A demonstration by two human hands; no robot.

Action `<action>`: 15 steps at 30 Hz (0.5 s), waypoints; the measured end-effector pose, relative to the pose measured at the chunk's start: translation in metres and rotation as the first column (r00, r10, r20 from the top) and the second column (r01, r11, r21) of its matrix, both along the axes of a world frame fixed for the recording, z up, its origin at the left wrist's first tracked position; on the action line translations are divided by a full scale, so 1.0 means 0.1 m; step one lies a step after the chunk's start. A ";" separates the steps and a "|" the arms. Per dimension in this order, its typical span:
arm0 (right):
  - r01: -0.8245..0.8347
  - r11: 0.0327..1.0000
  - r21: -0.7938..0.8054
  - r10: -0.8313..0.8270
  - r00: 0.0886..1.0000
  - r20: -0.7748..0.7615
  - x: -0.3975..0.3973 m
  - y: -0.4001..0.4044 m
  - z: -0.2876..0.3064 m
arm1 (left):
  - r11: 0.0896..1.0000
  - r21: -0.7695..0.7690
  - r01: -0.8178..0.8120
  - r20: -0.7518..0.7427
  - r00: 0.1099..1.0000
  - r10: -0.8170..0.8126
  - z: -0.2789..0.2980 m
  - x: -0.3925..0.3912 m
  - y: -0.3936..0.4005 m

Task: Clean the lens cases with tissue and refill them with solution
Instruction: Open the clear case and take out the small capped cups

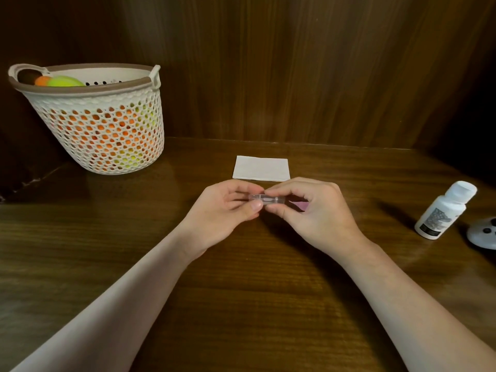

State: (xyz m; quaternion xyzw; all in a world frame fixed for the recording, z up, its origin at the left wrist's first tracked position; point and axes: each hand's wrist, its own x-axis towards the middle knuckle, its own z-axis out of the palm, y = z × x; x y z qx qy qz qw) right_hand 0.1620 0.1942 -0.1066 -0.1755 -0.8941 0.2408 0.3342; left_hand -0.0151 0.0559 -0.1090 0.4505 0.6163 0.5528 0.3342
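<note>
Setting: I see a dark wooden table [80, 251] backed by a wood-panelled wall [295, 63]; the corners of the view fall into shadow.
Basket: far left at the back, a cream openwork basket [107, 135] with a brown rim, tilted, holding orange and yellow-green balls [65, 81] that show through the mesh.
Left hand: my view has the left hand [222, 208] just left of centre, raised over the table, thumb and curled fingers pinching the left end of the lens case.
Lens case: a small clear lens case [264, 199], held level between both hands at mid-table, just in front of the tissue.
Tissue: a folded white tissue [261, 169] lying flat on the table behind the hands, apart from them.
Right hand: the right hand [314, 210] pinches the case's right end with curled fingers; something pink [302, 204] shows beneath them, and I cannot tell what it is.
Solution bottle: a white solution bottle [442, 210] with a printed label, capped, at the right, well apart from the hands.
White object: a rounded white object [483, 233] with dark spots, cut off by the right edge, beside the bottle.
</note>
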 end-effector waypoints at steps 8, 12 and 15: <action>0.044 0.999 0.025 -0.048 0.980 0.194 -0.05 0.04 -0.01 | 0.993 -0.017 -0.120 -0.277 0.954 0.111 -0.04 -0.07 0.08; 0.293 0.953 0.074 -0.301 0.896 0.327 -0.01 0.17 0.01 | 0.983 -0.011 -0.182 -0.352 0.921 0.167 -0.06 -0.10 0.11; 0.393 0.919 0.012 -0.363 0.835 0.414 0.02 0.27 -0.01 | 0.982 -0.019 -0.187 -0.426 0.890 0.161 -0.10 -0.11 0.13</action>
